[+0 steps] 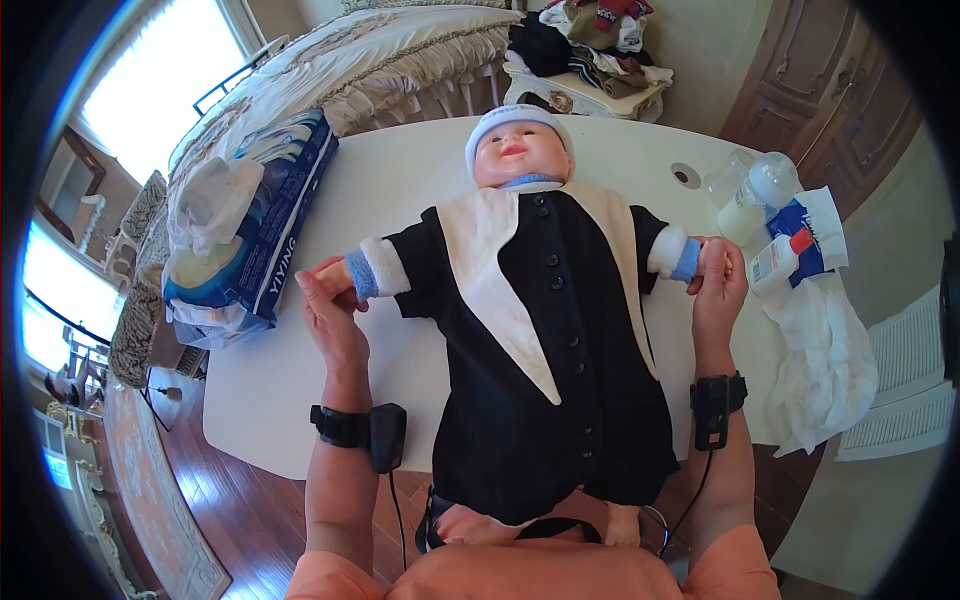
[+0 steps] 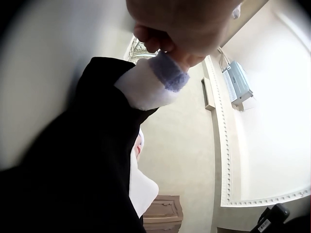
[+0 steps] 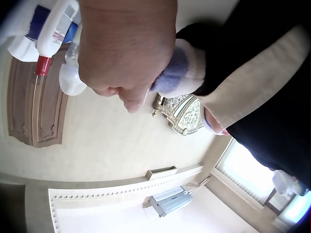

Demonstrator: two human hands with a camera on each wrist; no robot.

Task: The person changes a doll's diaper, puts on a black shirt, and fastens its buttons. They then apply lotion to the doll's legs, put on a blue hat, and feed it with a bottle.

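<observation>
A baby doll (image 1: 515,155) lies face up on the white table, its legs hanging at the near edge by the person's lap. It wears a pale knit hat (image 1: 518,117) and a black garment (image 1: 560,330) with wide cream lapels and a row of dark buttons. White cuffs with blue ends show past the short black sleeves. The left hand (image 1: 337,315) grips the doll's hand just beyond the cuff (image 2: 167,73). On the other side, the right hand (image 1: 718,300) holds the doll's other hand beside its cuff (image 3: 175,70). Both doll arms are stretched outward.
A blue diaper pack (image 1: 290,215) stands on the table at left. To the right are a baby bottle (image 1: 765,185), a white bottle with a red cap (image 1: 775,265), a blue-and-white packet (image 1: 825,225) and a white cloth (image 1: 820,360). Behind are a bed (image 1: 400,60) and piled clothes (image 1: 590,50).
</observation>
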